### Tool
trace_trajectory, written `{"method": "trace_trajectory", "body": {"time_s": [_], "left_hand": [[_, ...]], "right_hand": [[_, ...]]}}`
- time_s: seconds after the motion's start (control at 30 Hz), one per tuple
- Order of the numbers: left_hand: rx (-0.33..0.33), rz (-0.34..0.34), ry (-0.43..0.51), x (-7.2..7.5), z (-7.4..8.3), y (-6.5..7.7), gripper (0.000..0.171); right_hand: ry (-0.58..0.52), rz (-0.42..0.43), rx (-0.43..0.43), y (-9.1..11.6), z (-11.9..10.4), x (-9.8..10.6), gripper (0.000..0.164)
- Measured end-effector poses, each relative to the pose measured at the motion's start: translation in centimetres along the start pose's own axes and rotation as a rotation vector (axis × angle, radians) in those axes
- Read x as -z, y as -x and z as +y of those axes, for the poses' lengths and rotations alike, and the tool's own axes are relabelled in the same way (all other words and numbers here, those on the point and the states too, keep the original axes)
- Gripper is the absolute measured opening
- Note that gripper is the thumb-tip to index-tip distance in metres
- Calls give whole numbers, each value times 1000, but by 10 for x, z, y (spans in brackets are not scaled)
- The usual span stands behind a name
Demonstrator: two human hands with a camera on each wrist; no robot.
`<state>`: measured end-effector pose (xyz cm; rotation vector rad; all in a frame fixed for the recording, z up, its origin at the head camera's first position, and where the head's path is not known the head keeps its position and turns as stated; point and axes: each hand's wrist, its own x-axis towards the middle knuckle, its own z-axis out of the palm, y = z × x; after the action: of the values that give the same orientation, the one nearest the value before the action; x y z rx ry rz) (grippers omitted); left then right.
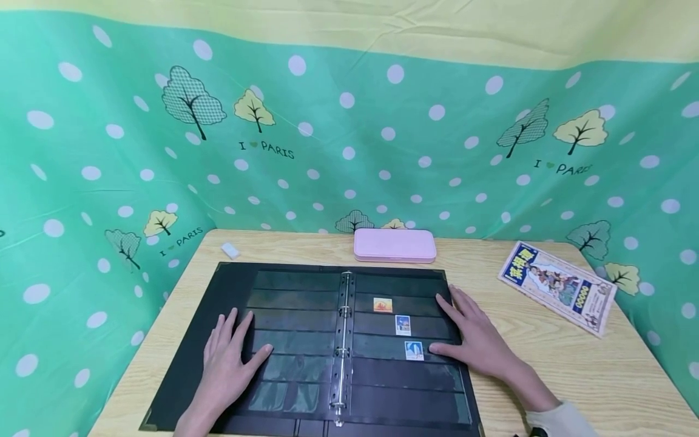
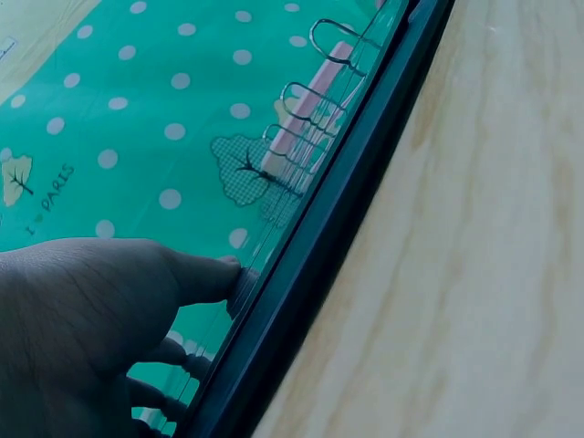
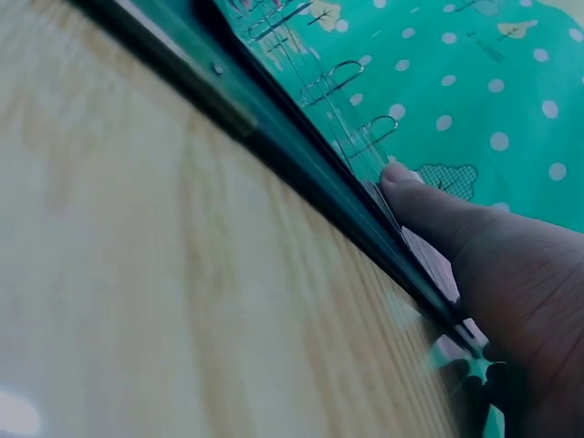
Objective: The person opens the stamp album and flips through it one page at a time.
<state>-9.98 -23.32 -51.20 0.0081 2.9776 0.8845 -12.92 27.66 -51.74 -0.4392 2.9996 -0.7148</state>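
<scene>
A black ring-binder stamp album [image 1: 404,397] lies spread on the table, its metal rings [image 1: 343,352] running down the middle. Clear strip pockets cross both pages. On the right page sit three stamps: an orange one [image 1: 383,305], a blue and white one [image 1: 403,325] and a light blue one [image 1: 414,351]. My left hand [image 1: 226,358] rests on the left page with fingers spread. At the right edge of the album lies my right hand [image 1: 480,340], its thumb beside the light blue stamp. In the right wrist view, the thumb [image 3: 429,205] touches the page edge.
Behind the album stands a pink case [image 1: 395,244]. A small white block [image 1: 230,250] is near the back left corner. To the right lies a printed paper booklet [image 1: 558,288]. A green dotted curtain [image 1: 349,152] hangs around the wooden table [image 1: 546,376].
</scene>
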Motion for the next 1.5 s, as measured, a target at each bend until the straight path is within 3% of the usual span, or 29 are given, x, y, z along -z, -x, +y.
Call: {"method": "trace_trajectory", "body": {"time_s": [0.57,0.8,1.07,1.27,1.5], "left_hand": [[-2,0,-1,-1,-1,-1,93],[-33,16,4,-3,-1,1,90],[-57,48,-16,-4,-4,2,91],[-63,54,-33,-3,-5,2,90],[-44,17,-53,-1,-2,2,90]], "right_hand": [[-20,4,33,-1,-6,4,97],[-86,67,75,5,3,-5,88],[-153,221,152,2,5,-8,48],[-150,323,216,0,2,-8,38],[-251,396,162,1,-4,-10,28]]}}
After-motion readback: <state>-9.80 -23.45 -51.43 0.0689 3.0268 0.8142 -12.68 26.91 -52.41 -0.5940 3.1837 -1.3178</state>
